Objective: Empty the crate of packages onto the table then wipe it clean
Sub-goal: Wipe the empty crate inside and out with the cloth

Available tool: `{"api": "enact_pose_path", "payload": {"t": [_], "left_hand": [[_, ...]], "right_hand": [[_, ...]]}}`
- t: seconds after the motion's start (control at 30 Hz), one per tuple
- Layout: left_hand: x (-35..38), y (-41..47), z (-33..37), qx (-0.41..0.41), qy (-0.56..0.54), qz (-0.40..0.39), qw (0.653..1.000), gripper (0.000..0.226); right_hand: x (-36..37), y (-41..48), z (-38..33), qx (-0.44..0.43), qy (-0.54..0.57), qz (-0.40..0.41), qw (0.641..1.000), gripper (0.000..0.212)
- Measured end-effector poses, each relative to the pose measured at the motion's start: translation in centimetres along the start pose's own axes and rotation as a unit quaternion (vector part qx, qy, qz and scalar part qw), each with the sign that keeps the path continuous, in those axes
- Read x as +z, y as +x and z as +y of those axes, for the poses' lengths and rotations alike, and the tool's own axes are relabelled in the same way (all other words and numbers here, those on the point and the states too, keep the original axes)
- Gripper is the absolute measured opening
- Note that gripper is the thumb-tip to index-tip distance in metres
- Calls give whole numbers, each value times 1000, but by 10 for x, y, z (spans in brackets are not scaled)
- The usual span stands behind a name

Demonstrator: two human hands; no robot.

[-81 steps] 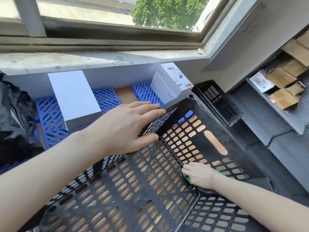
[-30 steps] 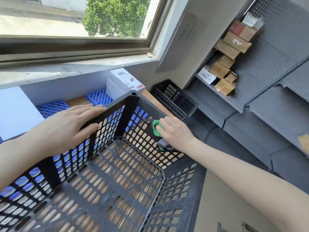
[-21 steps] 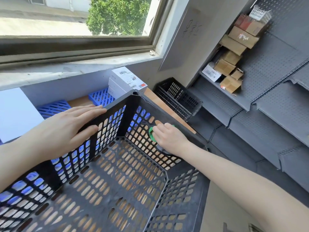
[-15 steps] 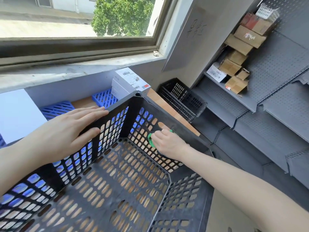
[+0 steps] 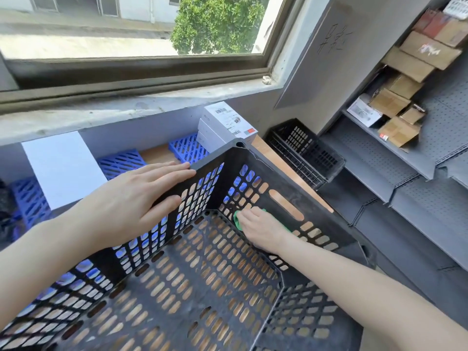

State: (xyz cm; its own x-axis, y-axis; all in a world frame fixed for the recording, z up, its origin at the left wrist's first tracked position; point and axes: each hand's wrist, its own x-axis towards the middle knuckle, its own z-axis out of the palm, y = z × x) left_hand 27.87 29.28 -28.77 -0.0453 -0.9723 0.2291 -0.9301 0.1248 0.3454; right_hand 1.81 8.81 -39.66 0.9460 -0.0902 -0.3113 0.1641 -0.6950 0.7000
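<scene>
Desk (image 5: 154, 154) under window (image 5: 126, 34), crate (image 5: 281, 177) empty, wiping its far wall: left grip (image 5: 131, 206) flat steadying, right grip (image 5: 260, 229) clutching green cloth (image 5: 237, 220), bottom's probably next

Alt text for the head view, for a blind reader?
The right hand holds a green cloth against the inner wall of the empty black crate, while the left hand lies flat on its rim. White boxes stand behind it.

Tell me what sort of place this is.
Probably a stockroom or small warehouse: grey perforated metal shelving holding cardboard boxes, barcode-labelled white boxes on the table, and black plastic crates.
</scene>
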Motion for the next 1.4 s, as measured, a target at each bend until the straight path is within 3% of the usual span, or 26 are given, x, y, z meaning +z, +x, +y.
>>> {"api": "enact_pose_path", "payload": {"t": [0.13,0.2,0.5,0.7,0.77,0.83,1.0,1.1,1.27,1.33,1.4], "left_hand": [[0,1,1,-2,-5,-5,1000,59],[0,1,1,-3,-4,-7,1000,58],[0,0,2,-14,3,-10,1000,58],[0,1,2,-15,7,-7,1000,58],[0,1,3,-18,8,-5,1000,57],[0,2,4,-20,5,-2,1000,56],[0,3,5,-21,8,-8,1000,57],[0,4,4,-24,6,-15,1000,58],[-1,3,4,-22,0,-17,1000,60],[-1,3,4,-20,-1,-16,1000,59],[-1,2,5,-21,2,-14,1000,59]], "right_hand": [[-28,19,36,140,12,108,984,13],[-34,26,47,172,11,120,978,13],[-1,53,6,77,31,56,995,16],[20,86,-27,81,144,-4,986,3],[21,93,-39,101,202,-38,973,7],[19,92,-52,155,282,-82,943,24],[18,81,-65,221,385,-101,890,48],[13,78,-75,166,410,-44,896,48],[6,71,-87,57,401,-19,914,42],[15,71,-73,116,405,-47,906,50],[22,70,-64,214,427,-107,872,63]]}}
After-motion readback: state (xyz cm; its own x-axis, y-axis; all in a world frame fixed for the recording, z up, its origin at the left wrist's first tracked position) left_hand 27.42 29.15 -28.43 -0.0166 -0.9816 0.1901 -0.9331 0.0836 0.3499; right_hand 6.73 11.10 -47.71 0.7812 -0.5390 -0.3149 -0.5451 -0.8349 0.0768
